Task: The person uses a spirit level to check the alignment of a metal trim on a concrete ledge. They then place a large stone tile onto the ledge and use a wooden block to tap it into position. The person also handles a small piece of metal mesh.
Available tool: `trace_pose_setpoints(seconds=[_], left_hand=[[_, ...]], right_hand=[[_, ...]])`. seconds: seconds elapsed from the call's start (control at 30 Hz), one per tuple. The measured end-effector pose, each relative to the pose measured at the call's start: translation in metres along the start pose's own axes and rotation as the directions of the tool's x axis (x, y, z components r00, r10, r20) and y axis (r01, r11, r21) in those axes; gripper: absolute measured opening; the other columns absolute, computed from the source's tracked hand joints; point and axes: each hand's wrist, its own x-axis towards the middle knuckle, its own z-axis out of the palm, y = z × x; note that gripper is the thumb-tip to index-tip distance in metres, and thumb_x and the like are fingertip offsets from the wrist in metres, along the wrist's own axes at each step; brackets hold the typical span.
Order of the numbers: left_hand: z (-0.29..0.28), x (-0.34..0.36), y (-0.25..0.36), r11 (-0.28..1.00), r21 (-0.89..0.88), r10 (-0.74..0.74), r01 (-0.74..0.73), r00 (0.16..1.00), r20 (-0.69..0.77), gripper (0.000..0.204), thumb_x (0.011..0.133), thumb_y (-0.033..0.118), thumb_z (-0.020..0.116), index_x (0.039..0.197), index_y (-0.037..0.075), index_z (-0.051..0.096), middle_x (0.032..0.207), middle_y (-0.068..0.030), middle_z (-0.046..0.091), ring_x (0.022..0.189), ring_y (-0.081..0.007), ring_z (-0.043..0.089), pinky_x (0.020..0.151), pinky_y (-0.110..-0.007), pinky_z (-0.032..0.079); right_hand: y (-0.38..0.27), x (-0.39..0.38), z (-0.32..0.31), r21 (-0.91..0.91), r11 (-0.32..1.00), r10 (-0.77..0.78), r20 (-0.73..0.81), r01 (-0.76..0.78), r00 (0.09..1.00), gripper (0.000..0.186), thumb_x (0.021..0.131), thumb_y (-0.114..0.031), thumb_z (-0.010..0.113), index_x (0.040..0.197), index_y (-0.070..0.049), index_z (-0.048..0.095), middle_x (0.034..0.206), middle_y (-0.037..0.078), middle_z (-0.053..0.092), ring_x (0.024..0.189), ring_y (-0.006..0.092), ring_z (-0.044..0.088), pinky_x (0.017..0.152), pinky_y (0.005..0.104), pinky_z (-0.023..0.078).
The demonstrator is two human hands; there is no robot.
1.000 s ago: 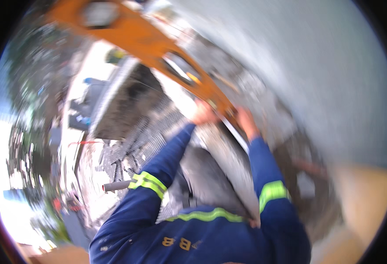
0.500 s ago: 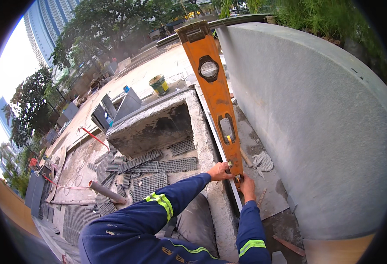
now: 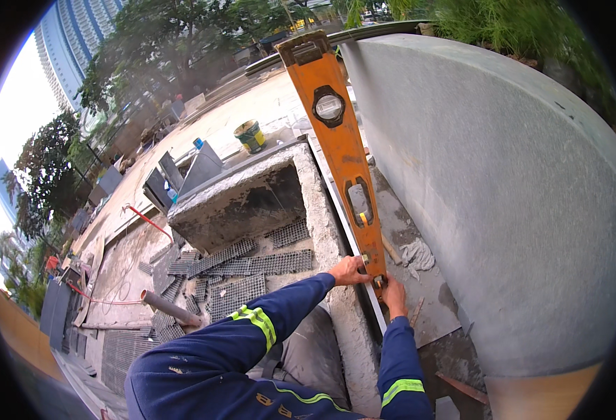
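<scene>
An orange spirit level (image 3: 352, 159) stands upright in front of me, its top leaning a little to the left. Round and slot-shaped vial windows show along its body. My left hand (image 3: 350, 270) grips its lower part from the left, fingers curled at the edge. Lower down, my right hand (image 3: 394, 297) closes on the bottom end from the right. The level runs along a thin pale upright slab (image 3: 356, 245) beside the rough concrete wall (image 3: 320, 210); whether its foot touches the slab is hidden by my hands.
On the right rises a curved grey wall (image 3: 476, 175). A crumpled cloth (image 3: 418, 257) lies in the gap. To the left are black plastic grid panels (image 3: 280, 262), a pipe (image 3: 170, 308) and a red hose (image 3: 150, 221). Farther off stand a bucket (image 3: 251, 137) and stone slabs (image 3: 206, 166).
The spirit level's top has shifted very slightly to the left in the picture. Both hands keep their hold on it.
</scene>
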Motion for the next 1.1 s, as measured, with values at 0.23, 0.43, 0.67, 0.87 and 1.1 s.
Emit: trace_pose_setpoints(seconds=[0.23,0.43,0.67,0.87,1.1], left_hand=[[-0.005,-0.003,0.007,0.999,0.035,0.014,-0.015,1.000,0.026,0.046,0.086,0.041,0.076,0.122,0.011,0.075,0.121,-0.0198,0.071,0.106,-0.0377,0.070,0.094,-0.044,0.056],[-0.001,-0.001,0.001,0.999,0.029,0.033,-0.034,0.999,0.026,0.046,0.088,0.041,0.075,0.124,0.012,0.075,0.126,-0.0187,0.070,0.112,-0.0377,0.068,0.099,-0.044,0.054],[0.004,0.000,-0.006,0.993,-0.002,0.117,-0.117,0.993,-0.022,0.047,0.088,0.041,0.076,0.124,0.011,0.074,0.124,-0.0196,0.070,0.110,-0.0388,0.068,0.097,-0.045,0.054],[0.001,0.000,-0.002,0.997,0.062,0.043,-0.045,0.999,0.026,0.048,0.090,0.040,0.075,0.127,0.010,0.070,0.119,-0.0223,0.069,0.107,-0.0409,0.068,0.095,-0.047,0.055],[0.013,0.001,-0.014,0.976,0.090,0.198,-0.196,0.980,-0.012,0.046,0.096,0.035,0.071,0.132,0.006,0.064,0.122,-0.0250,0.064,0.115,-0.0440,0.061,0.101,-0.050,0.049]], right_hand=[[-0.020,-0.007,-0.019,-0.087,0.990,0.122,0.072,-0.115,0.990,0.031,0.101,-0.029,0.061,0.131,-0.028,0.067,0.114,0.020,0.075,0.110,0.0438,0.068,0.088,0.0564,0.054],[-0.018,-0.006,-0.016,-0.109,0.985,0.139,0.066,-0.131,0.988,0.039,0.098,-0.029,0.062,0.137,-0.032,0.064,0.114,0.019,0.075,0.111,0.0431,0.069,0.090,0.0557,0.054],[-0.009,-0.003,-0.010,-0.124,0.985,0.125,0.063,-0.116,0.990,0.059,0.091,-0.067,0.067,0.135,-0.027,0.066,0.110,0.020,0.076,0.108,0.0437,0.071,0.088,0.0559,0.055],[-0.013,-0.004,-0.013,-0.118,0.987,0.121,0.054,-0.114,0.991,0.055,0.092,-0.064,0.066,0.133,-0.027,0.066,0.108,0.020,0.076,0.106,0.0447,0.071,0.088,0.0568,0.055],[-0.011,0.000,-0.008,-0.116,0.987,0.116,0.057,-0.109,0.992,0.036,0.102,-0.042,0.059,0.132,-0.025,0.065,0.108,0.022,0.075,0.106,0.0466,0.069,0.087,0.0584,0.054]])
